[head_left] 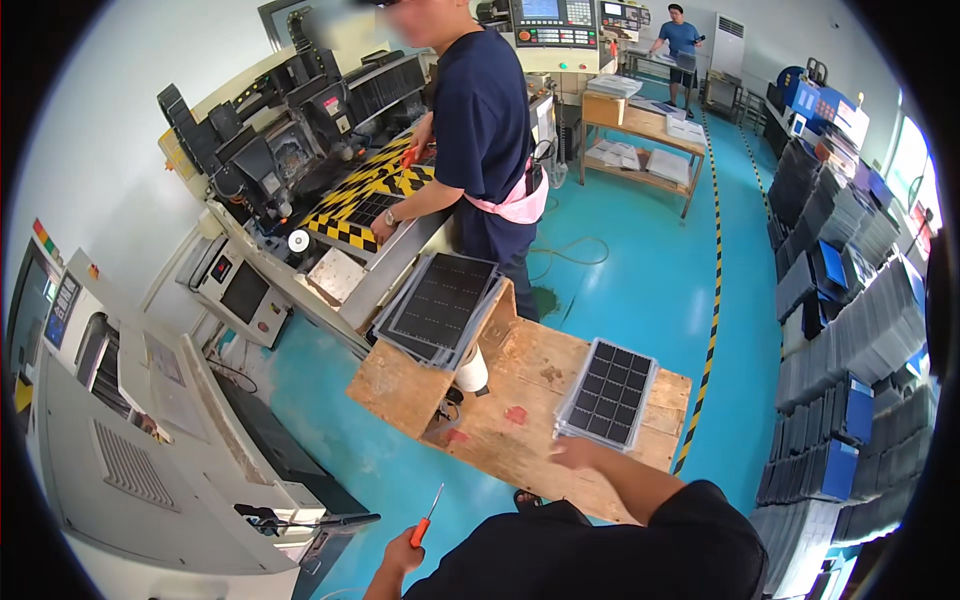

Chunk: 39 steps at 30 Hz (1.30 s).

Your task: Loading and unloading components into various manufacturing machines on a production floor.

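My left hand [404, 550] is closed around the orange handle of a screwdriver [420, 530], its thin metal shaft pointing up and away. My right hand [573, 453] is at the near left corner of a stack of clear-edged sheets with dark square panels [612, 392]. Its fingers are small and blurred, so I cannot tell whether they grip the corner. The stack lies on the right side of a wooden bench [530, 363]. On the bench's raised left part rests another pile of dark panel sheets [447, 300].
A white roll [472, 372] stands under the raised part. Beyond it, a co-worker in dark blue [490, 120] leans into a machine with a yellow-black checkered bed [345, 230]. Tall stacks of trays [850, 330] line the right side. A grey machine [130, 470] stands at left.
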Motion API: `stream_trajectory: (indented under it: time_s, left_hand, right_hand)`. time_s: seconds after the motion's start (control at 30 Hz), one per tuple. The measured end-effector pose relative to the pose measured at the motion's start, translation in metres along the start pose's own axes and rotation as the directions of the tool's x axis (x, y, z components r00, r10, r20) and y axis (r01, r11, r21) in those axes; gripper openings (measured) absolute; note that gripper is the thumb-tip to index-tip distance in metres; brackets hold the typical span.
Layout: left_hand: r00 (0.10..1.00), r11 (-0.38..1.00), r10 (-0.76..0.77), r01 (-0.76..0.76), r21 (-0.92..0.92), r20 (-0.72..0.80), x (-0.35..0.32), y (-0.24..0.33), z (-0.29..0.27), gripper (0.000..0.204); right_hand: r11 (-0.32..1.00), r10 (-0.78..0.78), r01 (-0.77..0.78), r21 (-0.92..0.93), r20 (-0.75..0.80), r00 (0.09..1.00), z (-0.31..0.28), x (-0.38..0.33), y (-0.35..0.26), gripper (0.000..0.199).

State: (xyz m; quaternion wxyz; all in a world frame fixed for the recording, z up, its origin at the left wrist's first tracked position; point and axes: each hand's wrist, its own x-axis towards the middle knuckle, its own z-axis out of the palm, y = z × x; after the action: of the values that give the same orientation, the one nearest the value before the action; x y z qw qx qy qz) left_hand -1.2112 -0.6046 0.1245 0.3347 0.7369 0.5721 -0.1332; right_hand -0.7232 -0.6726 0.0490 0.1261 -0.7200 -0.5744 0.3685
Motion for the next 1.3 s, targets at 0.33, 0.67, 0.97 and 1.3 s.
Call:
stream_trajectory:
  time_s: [0.33,0.67,0.97,1.3]
  left_hand:
    - [0.995,0.994,0.081,-0.084,0.069,0.056,-0.023,0.028,-0.018,0.037]
    - [0.981,0.982,0.163,-0.171,0.076,0.101,-0.019,0.049,-0.029,0.026]
    - [0.982,0.984,0.178,-0.178,-0.007,0.065,-0.022,0.048,-0.032,0.034]
    - [0.949,0.857,0.273,-0.313,-0.409,-0.155,-0.06,0.047,-0.027,0.068]
  right_hand:
    - [0.94,-0.215,0.052,0.338,0.465,0.859,0.031,0.072,-0.101,0.035]
    - [0.982,-0.179,0.189,0.028,-0.21,0.961,-0.009,0.079,-0.091,0.03]
    - [0.869,-0.093,0.145,-0.473,0.133,0.987,0.0,0.023,-0.098,0.054]
    - [0.786,-0.564,0.618,0.018,0.43,0.705,0.053,0.014,-0.209,0.058]
